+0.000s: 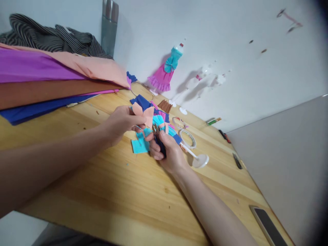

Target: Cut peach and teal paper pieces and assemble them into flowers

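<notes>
In my left hand (125, 123), thumb and fingers pinch a peach crepe paper piece (148, 116) cut into rounded, petal-like lobes. My right hand (166, 147) is closed around dark-handled scissors (159, 138), whose short metal blades point up beside the peach paper. A narrow peach strip curls near the blades. Below and behind both hands lie turquoise paper scraps (139, 146), partly hidden by the fingers. Just right of my right hand, a white stand with a round base (200, 161) lies tipped over on the table.
Rolls of tape (188, 138) lie past the right hand. Folded coloured paper sheets (38, 92) lie at the left. A bottle doll in a pink skirt (162, 77) stands by the wall. A phone (268, 223) rests at the wooden table's (110, 191) right edge.
</notes>
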`<state>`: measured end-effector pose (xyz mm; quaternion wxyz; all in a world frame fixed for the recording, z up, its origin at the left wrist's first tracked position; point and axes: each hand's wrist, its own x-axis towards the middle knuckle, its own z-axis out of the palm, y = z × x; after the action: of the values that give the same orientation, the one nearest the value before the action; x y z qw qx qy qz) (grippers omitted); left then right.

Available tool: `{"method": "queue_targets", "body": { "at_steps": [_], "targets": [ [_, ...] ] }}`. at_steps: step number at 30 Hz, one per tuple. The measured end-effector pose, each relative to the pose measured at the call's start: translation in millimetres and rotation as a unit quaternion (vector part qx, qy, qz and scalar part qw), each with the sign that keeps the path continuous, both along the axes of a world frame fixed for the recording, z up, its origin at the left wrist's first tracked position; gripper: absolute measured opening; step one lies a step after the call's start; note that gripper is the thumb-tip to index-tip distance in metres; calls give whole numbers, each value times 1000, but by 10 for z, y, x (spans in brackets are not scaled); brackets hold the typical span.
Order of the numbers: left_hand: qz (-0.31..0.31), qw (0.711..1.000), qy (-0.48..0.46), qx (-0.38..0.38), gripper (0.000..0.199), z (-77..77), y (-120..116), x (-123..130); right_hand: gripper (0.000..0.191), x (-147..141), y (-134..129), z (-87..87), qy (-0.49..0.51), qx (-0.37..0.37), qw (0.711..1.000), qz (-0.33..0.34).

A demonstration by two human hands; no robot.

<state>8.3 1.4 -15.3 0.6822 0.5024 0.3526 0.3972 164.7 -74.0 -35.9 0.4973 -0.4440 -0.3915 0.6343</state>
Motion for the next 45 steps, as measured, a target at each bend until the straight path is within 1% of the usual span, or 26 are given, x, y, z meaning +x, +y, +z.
{"method": "queue_targets", "body": {
  "at_steps": [10, 17, 22, 30, 34, 37, 39, 41, 43, 45],
  "targets": [
    [-10, 1000, 3, -8, 12, -55, 42, 3, 38, -17, 18, -25, -19, 19, 1000, -4],
    [-4, 1000, 12, -13, 9, -30, -2, 7, 39, -26, 16, -32, -21, 19, 1000, -14],
    [-23, 1000, 16, -2, 7, -37, -16, 1, 38, -30, 17, -22, -21, 22, 999, -20],
    [-34, 999, 14, 2, 8, -75, 3, -2, 37, -22, 22, -26, -14, 27, 999, -19],
    [-28, 999, 15, 2, 8, -81, 3, -2, 36, -16, 24, -20, -27, 41, 998, -25],
    [-21, 1000, 10, -8, 10, -49, -2, 2, 36, 5, 27, -8, -56, 71, 995, -42],
    [-12, 1000, 8, -19, 13, -18, -9, 3, 36, 32, 25, 3, -95, 104, 988, -61],
    [-7, 1000, 4, -26, 15, 9, -14, -1, 36, 66, 13, 20, -156, 143, 973, -90],
    [-7, 1000, -5, -27, 15, 24, -14, -7, 37, 92, -10, 46, -227, 181, 950, -116],
    [-9, 999, -12, -30, 15, 32, -11, -13, 36, 100, -40, 79, -298, 220, 920, -124]
  ]
}}
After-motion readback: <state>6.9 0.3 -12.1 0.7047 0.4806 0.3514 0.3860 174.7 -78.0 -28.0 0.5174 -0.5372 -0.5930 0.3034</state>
